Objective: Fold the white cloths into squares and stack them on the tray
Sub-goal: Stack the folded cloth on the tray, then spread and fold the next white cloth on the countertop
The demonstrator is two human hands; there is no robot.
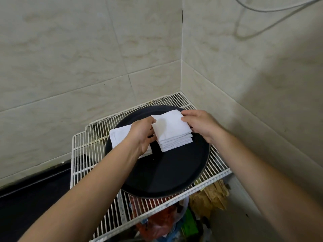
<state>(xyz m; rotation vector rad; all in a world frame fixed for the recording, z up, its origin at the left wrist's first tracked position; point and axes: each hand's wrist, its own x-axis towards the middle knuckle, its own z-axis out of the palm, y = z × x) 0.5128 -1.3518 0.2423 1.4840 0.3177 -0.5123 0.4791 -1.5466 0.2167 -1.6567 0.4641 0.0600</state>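
A round black tray (162, 173) lies on a white wire rack. On its far half stands a stack of folded white cloths (172, 135) with a square top. My left hand (142, 135) pinches the stack's left edge, and my right hand (201, 124) pinches its far right corner. Another folded white cloth (119, 135) lies flat on the tray to the left, partly hidden under my left wrist.
The wire rack (83, 154) fills a corner between two tiled walls (70, 58). A dark counter (31, 198) runs along the lower left. Coloured packets and bags (162, 222) lie under the rack. A grey cable (262, 23) hangs on the right wall.
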